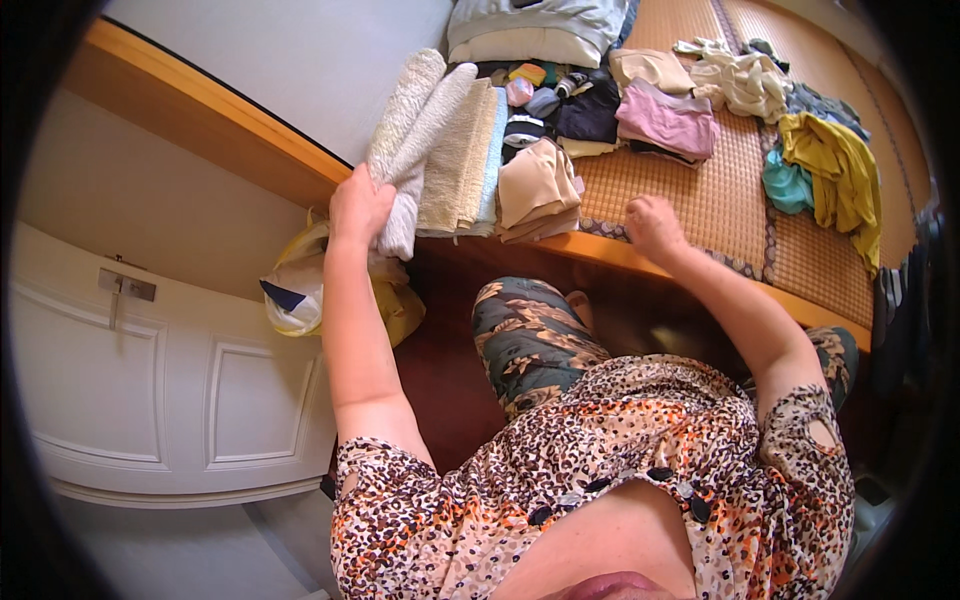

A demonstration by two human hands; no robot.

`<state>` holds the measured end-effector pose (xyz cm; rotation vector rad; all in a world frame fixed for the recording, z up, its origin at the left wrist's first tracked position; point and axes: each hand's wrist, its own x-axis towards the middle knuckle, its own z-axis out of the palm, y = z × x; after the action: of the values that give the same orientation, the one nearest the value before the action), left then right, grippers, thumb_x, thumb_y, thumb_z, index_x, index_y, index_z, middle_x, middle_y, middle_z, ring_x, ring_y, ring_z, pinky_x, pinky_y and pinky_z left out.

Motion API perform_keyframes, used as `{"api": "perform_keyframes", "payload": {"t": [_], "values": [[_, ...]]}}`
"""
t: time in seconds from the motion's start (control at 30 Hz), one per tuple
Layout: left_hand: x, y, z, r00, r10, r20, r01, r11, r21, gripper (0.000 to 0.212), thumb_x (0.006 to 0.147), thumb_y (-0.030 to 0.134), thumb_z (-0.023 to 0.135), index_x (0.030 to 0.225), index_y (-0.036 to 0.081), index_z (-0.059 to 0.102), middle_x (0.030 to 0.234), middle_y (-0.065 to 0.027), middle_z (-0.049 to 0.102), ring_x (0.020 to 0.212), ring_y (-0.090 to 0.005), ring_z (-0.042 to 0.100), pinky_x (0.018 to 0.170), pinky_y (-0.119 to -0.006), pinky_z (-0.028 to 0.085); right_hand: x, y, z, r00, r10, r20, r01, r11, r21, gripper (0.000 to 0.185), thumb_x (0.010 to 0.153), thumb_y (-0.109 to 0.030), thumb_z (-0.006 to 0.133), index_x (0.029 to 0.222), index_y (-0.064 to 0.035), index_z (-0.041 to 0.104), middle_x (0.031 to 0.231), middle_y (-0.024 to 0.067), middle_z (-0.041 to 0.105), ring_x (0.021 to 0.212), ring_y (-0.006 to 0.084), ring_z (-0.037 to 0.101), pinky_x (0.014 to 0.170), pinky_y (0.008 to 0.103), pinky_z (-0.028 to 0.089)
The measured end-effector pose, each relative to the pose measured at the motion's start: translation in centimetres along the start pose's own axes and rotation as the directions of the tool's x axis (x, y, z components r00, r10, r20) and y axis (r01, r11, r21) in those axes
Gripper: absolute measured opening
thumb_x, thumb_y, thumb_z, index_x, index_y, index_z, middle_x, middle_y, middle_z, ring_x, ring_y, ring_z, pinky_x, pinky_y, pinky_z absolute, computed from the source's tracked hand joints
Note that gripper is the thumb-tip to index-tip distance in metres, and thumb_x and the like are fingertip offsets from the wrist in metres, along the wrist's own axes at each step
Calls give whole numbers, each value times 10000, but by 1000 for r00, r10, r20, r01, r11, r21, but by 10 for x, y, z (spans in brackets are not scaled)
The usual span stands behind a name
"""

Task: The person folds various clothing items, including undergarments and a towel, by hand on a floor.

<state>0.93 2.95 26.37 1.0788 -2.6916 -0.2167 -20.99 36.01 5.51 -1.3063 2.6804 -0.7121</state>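
My left hand grips the near end of a folded white terry towel, which leans against the wall at the left end of the mat. Directly right of it stand folded beige towels and a light blue towel. My right hand is loosely curled over the front edge of the woven mat, with nothing visible in it. Between the hands lies a stack of folded beige garments. Folded pink clothing lies beyond my right hand.
Rolled socks and a dark folded garment lie farther back, before a grey pile. Loose mustard clothing, a turquoise cloth and cream clothing lie right. A plastic bag hangs beside a white door.
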Motion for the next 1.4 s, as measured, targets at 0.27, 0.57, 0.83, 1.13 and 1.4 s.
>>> {"api": "perform_keyframes", "payload": {"t": [0.27,0.57,0.83,1.13,1.4], "values": [[-87,48,32,991,124,42,-128,983,128,541,797,191,592,1270,-46,478,762,-237,660,714,-374,670,682,-452,547,38,-152,3,808,-209,550,-572,-57,818,902,845,-597,593,1471,-74,209,1497,170,280,1325,336,360,1047,530,343],[-118,81,69,977,195,-87,-160,939,303,584,783,199,635,1296,-24,470,757,-186,635,646,-352,656,615,-435,543,102,-201,-4,964,-94,248,-254,-599,759,462,825,-152,657,1238,-47,480,1079,131,607,948,270,627,810,424,550],[-133,140,39,892,364,-269,-306,923,234,663,761,163,692,1346,-11,434,847,-189,616,671,-359,639,608,-436,535,80,-169,-77,998,38,43,-17,-523,852,448,802,-165,672,1212,-66,519,1065,127,589,1013,252,568,883,402,496],[-146,236,45,613,703,-361,-672,704,230,546,794,159,549,1299,-41,485,878,-242,607,719,-288,629,557,-346,518,-15,-51,-164,935,347,-65,183,-318,930,490,872,-300,612,1254,-12,507,1174,149,608,1077,274,585,959,411,470],[-176,309,149,564,826,1,-826,564,-11,578,843,276,545,1349,12,451,1105,-265,572,995,-373,552,896,-522,402,-99,62,-121,835,547,62,81,-234,969,486,921,-350,505,1265,-6,506,1222,146,588,1108,273,565,967,411,451]]}}
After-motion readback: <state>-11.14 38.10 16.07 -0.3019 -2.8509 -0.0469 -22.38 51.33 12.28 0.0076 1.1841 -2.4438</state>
